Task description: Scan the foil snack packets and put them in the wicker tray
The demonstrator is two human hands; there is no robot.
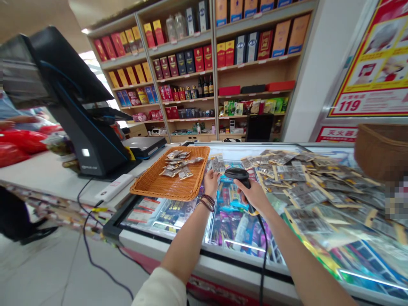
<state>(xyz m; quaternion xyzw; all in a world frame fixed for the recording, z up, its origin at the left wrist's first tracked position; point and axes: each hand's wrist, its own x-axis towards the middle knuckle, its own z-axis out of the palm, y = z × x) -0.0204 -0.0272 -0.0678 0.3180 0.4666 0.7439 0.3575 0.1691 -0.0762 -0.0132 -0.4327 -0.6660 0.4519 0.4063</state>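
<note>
My right hand (254,195) is wrapped around the handle of a black barcode scanner (236,173), its head turned to the left. A cable hangs from the handle over the front of the glass-topped freezer (197,246). Just left of the scanner head, my left hand (211,183), with a beaded bracelet on the wrist, is closed with its fingertips at a small grey packet (218,162). Beside that hand sits an orange wicker basket (165,189) with several similar packets (178,163) in it. A wide spread of such packets (296,178) lies on the glass to the right.
A black checkout terminal (86,106) and a scale (143,146) stand on the left counter (28,174). A white device (115,187) lies there with cables running down. At the right is a brown bin (379,148). Shelves of boxes (197,59) line the back.
</note>
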